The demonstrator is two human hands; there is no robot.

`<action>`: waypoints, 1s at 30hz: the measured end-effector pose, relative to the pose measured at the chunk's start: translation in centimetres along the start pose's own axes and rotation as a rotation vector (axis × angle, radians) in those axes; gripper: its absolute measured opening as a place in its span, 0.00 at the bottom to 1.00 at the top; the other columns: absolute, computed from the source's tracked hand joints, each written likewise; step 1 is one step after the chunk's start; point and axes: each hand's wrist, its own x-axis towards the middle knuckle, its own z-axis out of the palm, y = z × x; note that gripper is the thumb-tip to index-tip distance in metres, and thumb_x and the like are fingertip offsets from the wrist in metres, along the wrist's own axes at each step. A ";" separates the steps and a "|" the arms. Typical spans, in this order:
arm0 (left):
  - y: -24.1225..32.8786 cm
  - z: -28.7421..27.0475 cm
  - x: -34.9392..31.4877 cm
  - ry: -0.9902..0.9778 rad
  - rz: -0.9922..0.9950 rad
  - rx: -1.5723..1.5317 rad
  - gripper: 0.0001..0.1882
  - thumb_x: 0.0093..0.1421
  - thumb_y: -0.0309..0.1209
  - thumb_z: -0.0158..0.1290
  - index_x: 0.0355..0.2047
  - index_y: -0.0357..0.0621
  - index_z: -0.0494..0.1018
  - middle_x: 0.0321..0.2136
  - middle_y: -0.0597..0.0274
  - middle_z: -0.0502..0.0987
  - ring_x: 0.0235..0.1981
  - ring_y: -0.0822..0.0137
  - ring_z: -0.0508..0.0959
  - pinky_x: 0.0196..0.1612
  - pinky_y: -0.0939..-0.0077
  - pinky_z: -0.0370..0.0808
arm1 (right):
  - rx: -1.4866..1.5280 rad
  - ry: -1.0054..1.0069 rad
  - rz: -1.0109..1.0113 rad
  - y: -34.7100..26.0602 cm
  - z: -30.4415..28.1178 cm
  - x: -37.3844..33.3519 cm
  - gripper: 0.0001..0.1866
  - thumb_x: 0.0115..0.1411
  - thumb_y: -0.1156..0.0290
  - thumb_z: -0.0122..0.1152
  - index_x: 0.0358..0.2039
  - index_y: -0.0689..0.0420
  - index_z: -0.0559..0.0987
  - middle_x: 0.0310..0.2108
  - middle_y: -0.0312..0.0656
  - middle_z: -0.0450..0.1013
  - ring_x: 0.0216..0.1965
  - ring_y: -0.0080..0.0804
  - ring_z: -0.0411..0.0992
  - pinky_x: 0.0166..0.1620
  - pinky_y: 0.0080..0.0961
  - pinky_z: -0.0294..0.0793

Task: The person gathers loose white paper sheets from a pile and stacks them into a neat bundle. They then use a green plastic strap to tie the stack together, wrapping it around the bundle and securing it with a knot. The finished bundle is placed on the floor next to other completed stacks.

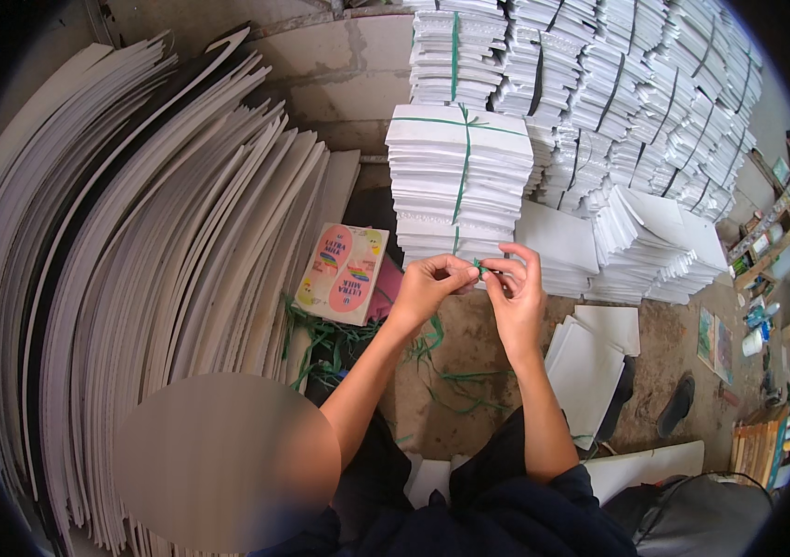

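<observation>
In front of my chest, my left hand (434, 288) and my right hand (518, 295) come close together, fingertips pinching a small piece of green plastic string (478, 268). Thumb and fingers of both hands are closed on it, and the right hand's upper fingers are bent outward. Just beyond my hands rises a tall stack of white sheets (455, 162), tied crosswise with green string. Whether the held string joins this stack cannot be seen. Below and left of my hands lies a loose tangle of green string (427, 357) on the floor.
Large grey-white sheets (181, 241) lean upright along the left. A pink and cream carton (344, 272) lies beside them. Tied white bundles (613, 88) fill the back right. Loose white sheets (590, 362) and a dark sandal (676, 406) are on the floor at right, near cluttered shelves (776, 223).
</observation>
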 end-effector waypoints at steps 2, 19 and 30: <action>0.1 -0.4 0.0 -0.050 -0.185 -0.135 0.09 0.51 0.32 0.55 0.27 0.39 0.73 0.21 0.68 0.73 0.23 0.79 0.70 0.29 0.87 0.68 | -0.133 0.000 -0.134 0.2 -0.2 0.0 0.17 0.49 0.84 0.53 0.40 0.60 0.63 0.30 0.43 0.72 0.37 0.34 0.71 0.42 0.26 0.70; 1.4 -2.2 -0.1 -0.226 -0.294 -0.112 0.08 0.50 0.31 0.55 0.25 0.40 0.72 0.21 0.67 0.72 0.23 0.76 0.71 0.26 0.84 0.68 | -0.007 -0.079 -0.429 1.4 0.6 -0.6 0.18 0.49 0.89 0.48 0.34 0.58 0.54 0.29 0.46 0.67 0.42 0.43 0.68 0.52 0.42 0.60; 1.6 1.7 -2.4 0.315 0.565 0.991 0.06 0.43 0.23 0.55 0.24 0.38 0.73 0.21 0.55 0.71 0.24 0.55 0.72 0.27 0.66 0.69 | 0.008 0.060 -0.106 1.3 1.5 -0.9 0.16 0.50 0.87 0.49 0.35 0.60 0.55 0.30 0.47 0.69 0.42 0.40 0.68 0.51 0.33 0.63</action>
